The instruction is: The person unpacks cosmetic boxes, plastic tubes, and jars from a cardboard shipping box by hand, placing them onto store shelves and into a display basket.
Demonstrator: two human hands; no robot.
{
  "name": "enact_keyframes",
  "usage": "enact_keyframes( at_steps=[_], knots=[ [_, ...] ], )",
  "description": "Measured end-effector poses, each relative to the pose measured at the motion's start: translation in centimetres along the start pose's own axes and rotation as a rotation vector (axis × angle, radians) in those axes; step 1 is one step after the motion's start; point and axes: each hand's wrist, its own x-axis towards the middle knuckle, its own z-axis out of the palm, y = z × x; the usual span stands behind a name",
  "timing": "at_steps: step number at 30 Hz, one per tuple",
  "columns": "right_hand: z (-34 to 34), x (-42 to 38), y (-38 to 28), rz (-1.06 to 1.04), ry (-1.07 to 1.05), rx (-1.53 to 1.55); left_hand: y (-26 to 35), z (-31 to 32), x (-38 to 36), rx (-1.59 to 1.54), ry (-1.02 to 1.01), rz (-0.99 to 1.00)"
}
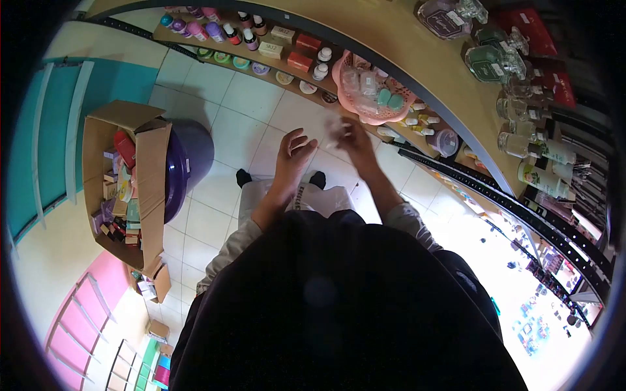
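Note:
My left hand (295,158) is raised in front of my body over the tiled floor, fingers loosely curved and apart, holding nothing. Just to its right, my right hand (354,142) has its fingers closed on a small clear, pale pinkish item (335,129), too smeared by motion to name. That hand is close to a pink plastic basket (338,73) on the shelf. Inside the basket lie clear plastic packages (360,81) and turquoise rounded items (389,99).
A wooden shelf (297,73) carries several bottles, small boxes and jars. Perfume bottles (492,64) stand on the higher shelf at right. To the left are an open cardboard box (154,189) full of packaged goods and a purple tub (195,156). White floor tiles (251,104) lie below.

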Motion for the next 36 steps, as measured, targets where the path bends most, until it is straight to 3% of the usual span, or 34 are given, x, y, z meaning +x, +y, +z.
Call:
enact_keyframes(
  at_steps=[1, 3, 5, 7, 11, 14, 20, 26, 30, 33, 36],
  knots=[
    [-1.4, 1.2, 1.1, -0.034, 0.094, -0.048, -0.1, -0.4, -0.1, 0.001, 0.009, -0.030],
    [-4.9, 3.6, 2.7, -0.242, 0.181, 0.223, -0.1, -0.9, -0.3, -0.002, 0.024, -0.071],
    [-8.5, 5.9, 2.8, -0.018, 0.451, 0.070, 0.0, -1.3, -0.5, -0.009, 0.034, -0.096],
    [-12.2, 8.4, 4.3, 0.064, 0.546, -0.023, -0.7, -1.9, -0.5, -0.012, 0.038, -0.083],
    [-16.8, 13.3, 7.6, 0.130, 0.483, -0.819, -1.3, -2.1, -0.9, -0.013, 0.038, -0.103],
    [-15.5, 13.9, 5.3, 0.174, 0.401, -1.022, -1.7, -2.2, -1.1, -0.030, 0.021, -0.115],
    [-16.4, 19.3, 8.9, 0.177, 0.253, -1.184, -1.8, -2.6, -1.2, -0.030, 0.026, -0.127],
    [-16.6, 21.0, 12.6, 0.089, 0.479, -1.209, -1.4, -3.2, -1.5, -0.021, 0.058, -0.128],
    [-14.9, 19.0, 10.0, -0.092, 0.678, -1.415, -2.1, -4.2, -1.2, -0.016, 0.053, -0.122],
    [-15.0, 18.3, 9.5, -0.255, 0.822, -1.315, -1.8, -4.7, -1.4, -0.021, 0.051, -0.127],
    [-13.3, 15.5, 6.3, -0.231, 0.704, -1.071, -1.5, -6.5, -1.7, -0.036, 0.065, -0.116]
  ],
)
